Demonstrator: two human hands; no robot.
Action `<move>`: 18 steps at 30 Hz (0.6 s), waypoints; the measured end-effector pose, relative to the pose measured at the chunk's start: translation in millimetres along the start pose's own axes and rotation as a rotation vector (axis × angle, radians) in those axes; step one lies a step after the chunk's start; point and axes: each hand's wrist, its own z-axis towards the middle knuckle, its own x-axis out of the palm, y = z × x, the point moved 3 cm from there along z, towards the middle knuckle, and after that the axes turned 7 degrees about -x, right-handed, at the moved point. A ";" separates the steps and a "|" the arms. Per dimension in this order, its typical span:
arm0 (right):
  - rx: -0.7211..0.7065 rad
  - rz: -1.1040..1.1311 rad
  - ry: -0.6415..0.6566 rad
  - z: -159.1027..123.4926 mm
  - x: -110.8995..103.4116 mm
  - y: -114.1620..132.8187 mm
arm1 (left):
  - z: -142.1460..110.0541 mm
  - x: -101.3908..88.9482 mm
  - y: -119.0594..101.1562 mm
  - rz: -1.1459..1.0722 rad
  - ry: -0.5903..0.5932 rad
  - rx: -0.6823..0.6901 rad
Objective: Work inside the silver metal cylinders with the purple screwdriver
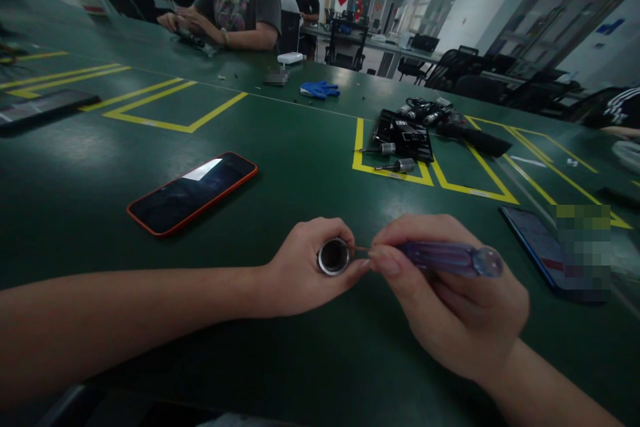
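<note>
My left hand (300, 267) is closed around a short metal cylinder (334, 257), whose round, dark, hollow end faces me. In my right hand (450, 307) is a screwdriver (440, 258) with a clear purple handle, gripped between thumb and fingers. Its thin shaft points left and reaches the rim of the cylinder near my left thumb and forefinger. Whether the tip touches the rim or goes inside cannot be made out. Both hands are just above the green table (280, 193).
A red-cased phone (193, 193) lies left, a blue-edged phone (543, 247) right. Beyond my hands are motor-like parts with shafts (400, 165), black plastic parts (404, 135), cables (425, 109) and a blue glove (320, 89). A person (240, 7) handles something across the table.
</note>
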 end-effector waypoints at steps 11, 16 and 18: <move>0.081 0.046 0.068 -6.7 -5.6 2.3 | 1.5 -1.7 4.8 0.154 -0.079 0.226; 0.100 0.069 0.024 -13.4 -5.9 -0.2 | 4.2 -1.7 6.0 0.233 -0.093 0.231; 0.065 0.005 0.053 -10.6 -5.9 3.3 | 4.6 -0.3 7.6 0.252 -0.096 0.234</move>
